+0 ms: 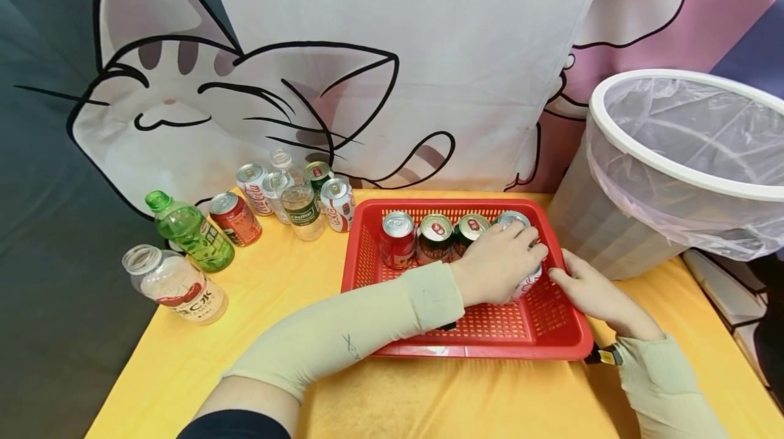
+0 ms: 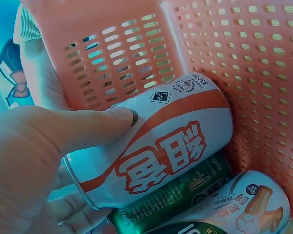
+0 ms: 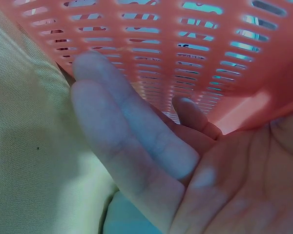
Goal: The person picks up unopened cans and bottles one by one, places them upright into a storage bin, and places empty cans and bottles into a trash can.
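Note:
In the head view my left hand (image 1: 499, 263) reaches into the red plastic basket (image 1: 465, 350) and grips a white soda can (image 1: 528, 284) near its right wall. The left wrist view shows the thumb along the side of this white can (image 2: 161, 141) with its orange-red band, fingers underneath. Below it lie a green Sprite can (image 2: 173, 200) and a white can with a bottle picture (image 2: 251, 207). My right hand (image 1: 603, 295) holds the basket's right wall, thumb over the rim. Its fingers (image 3: 132, 146) lie along the outside in the right wrist view.
Inside the basket, a red can (image 1: 398, 248) stands beside dark-sided cans (image 1: 436, 235). Left of it are a clear bottle (image 1: 303, 214), a green bottle (image 1: 196, 231), a wide-mouthed bottle (image 1: 180, 289) and several cans. A lined bin (image 1: 612, 180) stands at the right.

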Available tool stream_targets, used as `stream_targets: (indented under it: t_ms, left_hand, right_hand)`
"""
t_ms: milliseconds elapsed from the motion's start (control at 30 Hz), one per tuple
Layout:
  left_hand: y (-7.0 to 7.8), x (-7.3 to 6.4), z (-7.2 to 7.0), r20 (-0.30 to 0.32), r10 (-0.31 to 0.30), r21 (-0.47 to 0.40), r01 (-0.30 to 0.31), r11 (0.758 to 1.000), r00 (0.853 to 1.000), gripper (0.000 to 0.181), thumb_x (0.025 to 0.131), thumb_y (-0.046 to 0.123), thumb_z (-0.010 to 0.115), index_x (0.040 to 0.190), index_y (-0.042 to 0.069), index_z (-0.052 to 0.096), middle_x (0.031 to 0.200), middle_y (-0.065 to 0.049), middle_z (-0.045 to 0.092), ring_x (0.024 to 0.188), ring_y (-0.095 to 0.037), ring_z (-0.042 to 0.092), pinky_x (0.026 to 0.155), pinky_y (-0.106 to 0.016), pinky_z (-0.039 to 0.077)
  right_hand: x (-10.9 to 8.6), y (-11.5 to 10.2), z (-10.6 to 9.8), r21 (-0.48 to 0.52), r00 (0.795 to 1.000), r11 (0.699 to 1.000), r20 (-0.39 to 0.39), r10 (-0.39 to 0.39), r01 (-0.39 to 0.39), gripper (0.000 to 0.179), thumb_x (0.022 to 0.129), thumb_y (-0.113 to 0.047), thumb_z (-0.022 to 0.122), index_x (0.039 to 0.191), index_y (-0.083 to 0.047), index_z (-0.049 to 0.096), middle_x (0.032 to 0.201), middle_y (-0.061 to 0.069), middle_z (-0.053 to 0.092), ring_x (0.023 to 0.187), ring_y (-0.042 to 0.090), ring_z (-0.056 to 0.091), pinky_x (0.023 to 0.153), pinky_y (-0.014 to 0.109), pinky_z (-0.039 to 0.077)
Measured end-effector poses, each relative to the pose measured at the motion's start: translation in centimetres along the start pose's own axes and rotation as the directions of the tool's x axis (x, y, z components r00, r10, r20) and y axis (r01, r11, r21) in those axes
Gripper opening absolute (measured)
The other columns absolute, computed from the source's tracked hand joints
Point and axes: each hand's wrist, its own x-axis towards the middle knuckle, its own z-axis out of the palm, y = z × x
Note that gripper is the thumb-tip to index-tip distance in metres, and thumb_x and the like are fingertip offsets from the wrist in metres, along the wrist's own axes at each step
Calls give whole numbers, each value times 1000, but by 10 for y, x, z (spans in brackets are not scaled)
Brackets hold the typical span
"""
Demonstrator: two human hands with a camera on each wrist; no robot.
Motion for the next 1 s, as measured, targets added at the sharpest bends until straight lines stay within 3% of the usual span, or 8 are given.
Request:
stream_targets:
  t_ms: [333, 467, 767, 1000]
  left_hand:
    - [-8, -9, -5, 24, -5, -51, 7, 999, 1000, 74, 85, 60, 75, 146, 26, 48, 142, 3, 50, 132, -14, 47, 103, -32, 51]
    - [-14, -18, -7, 32, -14, -86, 17, 996, 999, 77, 88, 61, 72, 149, 24, 44, 145, 2, 48, 136, -15, 46, 107, -34, 50]
    - [-35, -44, -11, 18, -43, -235, 46, 971, 999, 73, 89, 57, 73, 147, 22, 47, 142, 1, 51, 125, -17, 56, 107, -34, 51]
    - [-50, -66, -14, -42, -75, -311, 59, 949, 996, 64, 90, 54, 73, 143, 23, 54, 133, 3, 54, 104, -10, 57, 83, -31, 57]
  right_hand:
    - [0, -1, 0, 20, 1000, 1000, 5, 2, -2, 33, 109, -9, 40, 134, 13, 40, 99, 21, 67, 73, 16, 71, 66, 34, 62]
    - [0, 0, -1, 19, 1000, 1000, 4, 5, -5, 36, 109, -9, 40, 137, 14, 39, 102, 23, 68, 74, 18, 73, 66, 34, 63]
    - [-1, 1, 0, 32, 1000, 999, 12, 11, -12, 40, 109, -8, 40, 140, 15, 35, 107, 29, 67, 77, 19, 74, 67, 34, 64]
    - [0, 1, 0, 34, 1000, 999, 14, 10, -10, 40, 109, -9, 40, 141, 15, 34, 109, 30, 67, 78, 19, 74, 67, 34, 64]
